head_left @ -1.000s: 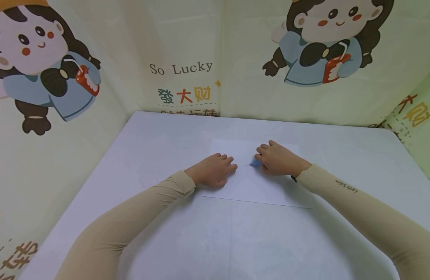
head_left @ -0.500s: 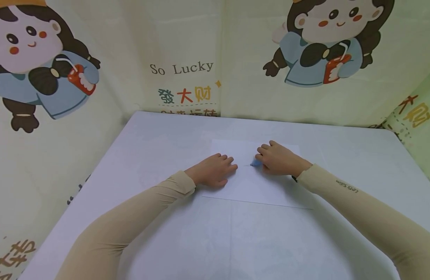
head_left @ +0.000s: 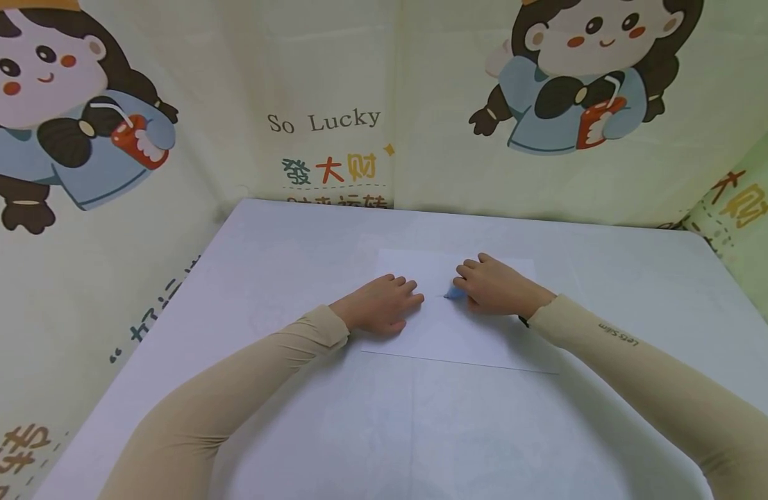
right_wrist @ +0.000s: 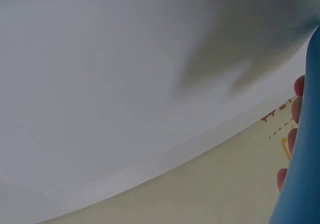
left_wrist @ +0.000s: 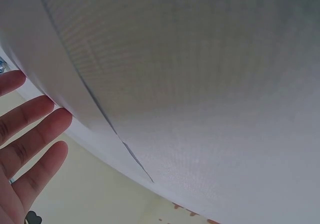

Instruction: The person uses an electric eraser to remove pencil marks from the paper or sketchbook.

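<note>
A white sheet of paper (head_left: 446, 344) lies on the white table. My left hand (head_left: 380, 303) rests on its left part with fingers spread; in the left wrist view its fingers (left_wrist: 37, 144) are straight and apart. On the right, my right hand (head_left: 501, 285) grips a smooth blue object with a narrow tip (head_left: 457, 292), its kind unclear. That tip points left and down at the paper, right by a short faint line (head_left: 440, 296). The right wrist view shows the thick blue body (right_wrist: 305, 149) with fingertips curled round it, and tiny dark specks (right_wrist: 287, 39) on the paper near the tip.
The white table (head_left: 334, 423) extends around the sheet on all sides. Patterned cloth (head_left: 434, 104) with cartoon figures and lettering hangs behind it, and more cloth (head_left: 21, 298) hangs along the left edge. Beige sleeves cover both arms.
My right hand and the blue object have shifted slightly left and toward me. The left hand stays put. The hanging cloth at left has slid leftward, uncovering dark lettering by the table edge.
</note>
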Available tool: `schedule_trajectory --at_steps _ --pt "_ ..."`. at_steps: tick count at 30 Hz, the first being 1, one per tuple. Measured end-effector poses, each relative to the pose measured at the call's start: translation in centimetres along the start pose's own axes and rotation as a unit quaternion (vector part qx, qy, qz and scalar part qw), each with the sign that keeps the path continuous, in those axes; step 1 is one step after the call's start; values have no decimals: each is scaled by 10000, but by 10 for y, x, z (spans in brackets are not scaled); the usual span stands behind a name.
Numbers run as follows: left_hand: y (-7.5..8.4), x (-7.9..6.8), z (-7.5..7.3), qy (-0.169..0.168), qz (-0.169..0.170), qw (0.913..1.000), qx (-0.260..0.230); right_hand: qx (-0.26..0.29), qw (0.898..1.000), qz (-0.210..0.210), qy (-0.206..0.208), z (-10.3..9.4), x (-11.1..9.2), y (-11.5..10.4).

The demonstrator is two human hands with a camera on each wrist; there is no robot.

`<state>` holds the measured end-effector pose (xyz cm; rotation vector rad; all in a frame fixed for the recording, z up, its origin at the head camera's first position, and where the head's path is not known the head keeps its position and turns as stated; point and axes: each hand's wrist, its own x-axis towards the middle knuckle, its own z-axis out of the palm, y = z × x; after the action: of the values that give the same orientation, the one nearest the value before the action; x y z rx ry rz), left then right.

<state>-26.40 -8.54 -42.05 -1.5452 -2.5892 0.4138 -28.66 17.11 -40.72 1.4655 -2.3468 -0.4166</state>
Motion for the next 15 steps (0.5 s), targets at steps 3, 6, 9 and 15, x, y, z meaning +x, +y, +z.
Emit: schedule_trajectory --at_steps 3,6,9,15 --pt "0 0 0 -2 -2 10000 -7 -56 10000 42 6 2 0 1" --pt "0 0 1 1 -2 10000 -8 -60 10000 59 -22 3 0 1" --pt "0 0 1 10 4 10000 1 -32 10000 15 -46 3 1 1" --pt "0 0 1 35 2 10000 71 -33 9999 74 -97 2 0 0"
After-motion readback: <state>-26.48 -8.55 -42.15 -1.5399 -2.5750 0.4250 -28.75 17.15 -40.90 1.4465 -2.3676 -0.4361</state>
